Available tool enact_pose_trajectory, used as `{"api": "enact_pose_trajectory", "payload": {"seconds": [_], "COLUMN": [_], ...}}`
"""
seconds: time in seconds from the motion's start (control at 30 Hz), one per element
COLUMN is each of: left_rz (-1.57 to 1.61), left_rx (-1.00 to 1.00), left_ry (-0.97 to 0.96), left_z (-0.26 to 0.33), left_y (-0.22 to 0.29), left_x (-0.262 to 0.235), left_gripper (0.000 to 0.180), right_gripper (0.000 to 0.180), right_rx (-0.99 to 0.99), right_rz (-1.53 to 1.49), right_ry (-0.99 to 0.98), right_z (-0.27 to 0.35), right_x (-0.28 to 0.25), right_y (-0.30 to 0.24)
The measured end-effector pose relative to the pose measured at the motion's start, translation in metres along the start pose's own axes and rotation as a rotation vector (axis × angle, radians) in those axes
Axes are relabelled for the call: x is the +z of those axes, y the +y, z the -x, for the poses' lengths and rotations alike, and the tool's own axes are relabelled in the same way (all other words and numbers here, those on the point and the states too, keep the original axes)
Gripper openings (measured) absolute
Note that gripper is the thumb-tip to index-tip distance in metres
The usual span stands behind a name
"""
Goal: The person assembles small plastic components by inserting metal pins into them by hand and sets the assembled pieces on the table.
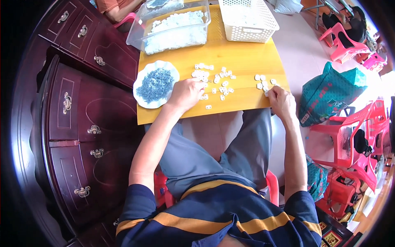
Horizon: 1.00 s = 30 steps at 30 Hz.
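My left hand [187, 94] reaches over the wooden table, its fingers bent and pinched together at a cluster of small white two-holed plastic parts [200, 74]. Whatever lies between its fingertips is too small to make out. Closed in a pinch at the table's right edge is my right hand [283, 102], next to a group of rounded white pieces [264, 85]. Its fingers hide what they hold. More white parts [224, 89] lie scattered between both hands. Left of my left hand stands a scalloped white plate [142, 99] heaped with thin dark-grey pins or screws [155, 85].
A clear plastic bin [138, 33] of white parts and a white perforated basket [251, 34] stand at the table's far end. Dark wooden drawers [90, 103] flank the left. A teal bag [329, 94] and pink plastic stools [343, 140] are at right. Another person's arm [121, 12] shows far left.
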<state>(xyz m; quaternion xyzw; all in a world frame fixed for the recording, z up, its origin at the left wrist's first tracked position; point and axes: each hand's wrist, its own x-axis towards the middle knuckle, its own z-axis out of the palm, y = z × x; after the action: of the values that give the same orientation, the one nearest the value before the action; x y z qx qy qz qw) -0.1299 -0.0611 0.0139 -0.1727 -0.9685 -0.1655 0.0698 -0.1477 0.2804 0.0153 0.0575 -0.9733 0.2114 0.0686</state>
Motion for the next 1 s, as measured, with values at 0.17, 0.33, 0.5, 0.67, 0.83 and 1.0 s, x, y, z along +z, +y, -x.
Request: {"api": "enact_pose_trajectory", "payload": {"seconds": [0.17, 0.33, 0.5, 0.67, 0.83, 1.0], "left_rz": [-0.088, -0.155, -0.185, -0.112, 0.243, 0.749], "left_rx": [0.088, 0.143, 0.146, 0.116, 0.061, -0.078], "left_ry": [-0.027, -0.1, -0.223, -0.135, 0.125, 0.286], "left_z": [-0.005, -0.018, -0.019, -0.014, 0.005, 0.04], "left_y": [-0.007, -0.006, -0.005, -0.002, 0.006, 0.025], "left_x": [0.006, 0.002, -0.007, -0.014, -0.028, -0.019], "left_gripper": [0.009, 0.015, 0.019, 0.027, 0.014, 0.01], "right_gripper": [0.024, 0.016, 0.018, 0.021, 0.023, 0.019], "right_rx": [0.019, 0.007, -0.173, -0.206, -0.216, -0.25], "right_rz": [0.064, -0.05, -0.158, -0.145, -0.126, -0.14], "right_ry": [0.035, 0.123, 0.017, -0.077, -0.116, -0.106], "right_z": [-0.004, -0.001, 0.003, -0.002, -0.007, -0.011], "right_x": [0.003, 0.003, 0.025, 0.056, 0.067, 0.067], "right_y": [-0.002, -0.025, -0.063, -0.074, -0.083, -0.087]}}
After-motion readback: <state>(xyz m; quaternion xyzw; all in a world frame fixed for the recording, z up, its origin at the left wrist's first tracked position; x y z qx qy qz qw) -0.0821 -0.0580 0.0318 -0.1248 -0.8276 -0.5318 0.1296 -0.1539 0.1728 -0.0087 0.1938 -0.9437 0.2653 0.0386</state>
